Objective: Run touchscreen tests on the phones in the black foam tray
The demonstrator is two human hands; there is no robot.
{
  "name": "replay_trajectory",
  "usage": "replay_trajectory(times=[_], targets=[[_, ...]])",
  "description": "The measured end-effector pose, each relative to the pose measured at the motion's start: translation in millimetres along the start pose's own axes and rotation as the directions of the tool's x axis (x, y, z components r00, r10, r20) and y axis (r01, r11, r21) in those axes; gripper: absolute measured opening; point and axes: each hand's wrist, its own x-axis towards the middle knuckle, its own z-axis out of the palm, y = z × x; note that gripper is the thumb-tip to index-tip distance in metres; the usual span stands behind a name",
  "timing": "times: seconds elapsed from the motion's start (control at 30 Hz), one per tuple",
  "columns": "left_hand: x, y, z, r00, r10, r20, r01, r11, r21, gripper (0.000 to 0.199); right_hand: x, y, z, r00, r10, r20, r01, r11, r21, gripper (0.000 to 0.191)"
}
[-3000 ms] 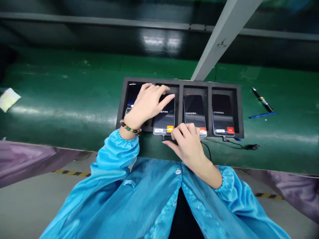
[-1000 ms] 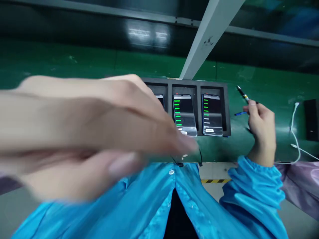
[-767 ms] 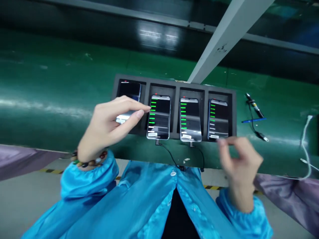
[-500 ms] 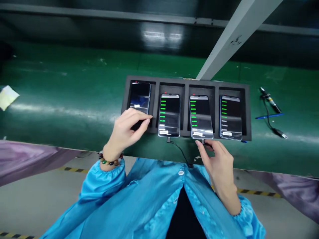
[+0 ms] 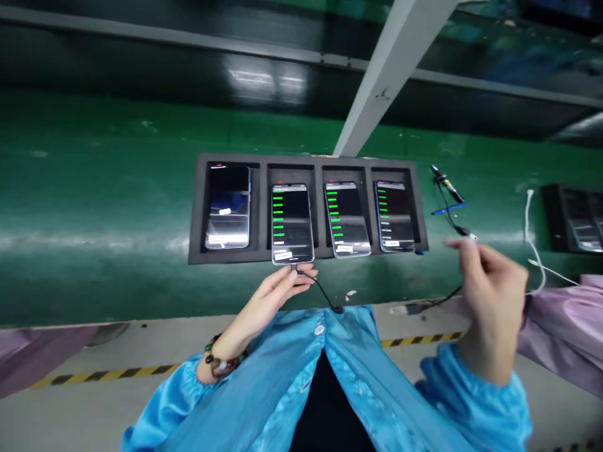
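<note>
A black foam tray [image 5: 194, 207] holds a row of smartphones. The leftmost phone [image 5: 228, 220] lies inside its compartment with a mostly dark screen. The second phone [image 5: 292, 223], third phone [image 5: 347, 220] and rightmost phone [image 5: 394, 216] show lists with green lines, and their lower ends rest on the tray's front rim. My left hand [image 5: 271, 298] pinches a black cable plug [image 5: 294, 268] at the second phone's lower end. Well right of the tray, my right hand [image 5: 492, 301], blurred, is closed on a thin black cable [image 5: 440, 302], whose connector end hangs toward the left.
Right of the tray lie a black marker [image 5: 447, 183], a blue pen [image 5: 450, 208] and a short black cable [image 5: 447, 216]. A white cable [image 5: 528, 232] and another black tray [image 5: 556, 216] are farther right. A grey post [image 5: 372, 94] rises behind the tray.
My left hand has moved from the leftmost phone to the plug under the second phone. My right hand has left the third phone and swung right with a cable; that phone's plug is gone.
</note>
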Motion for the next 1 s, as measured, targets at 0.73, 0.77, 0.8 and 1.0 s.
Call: replay_trajectory(times=[0.73, 0.77, 0.8, 1.0], targets=[[23.5, -20.5, 97.8, 0.738, 0.132, -0.662, -0.461, 0.815, -0.351, 0.057, -72.3, -59.0, 86.1, 0.492, -0.808, 0.323, 0.507, 0.568, 0.648, 0.008], [19.2, -22.6, 97.6, 0.757, 0.157, -0.635, -0.47, 0.805, -0.361, 0.057, -79.3, -59.3, 90.1, 0.496, -0.78, 0.381, 0.447, 0.606, 0.658, 0.006], [14.4, -25.0, 97.2, 0.778, 0.198, -0.596, -0.481, 0.798, -0.362, 0.056, -84.4, -58.9, 93.1, 0.492, -0.745, 0.451, 0.377, 0.649, 0.661, 0.01], [-0.3, -33.8, 97.7, 0.791, 0.572, -0.217, -0.576, 0.816, 0.051, 0.048, -85.1, -39.0, 76.8, 0.336, -0.56, 0.757, -0.068, 0.787, 0.613, 0.053]])
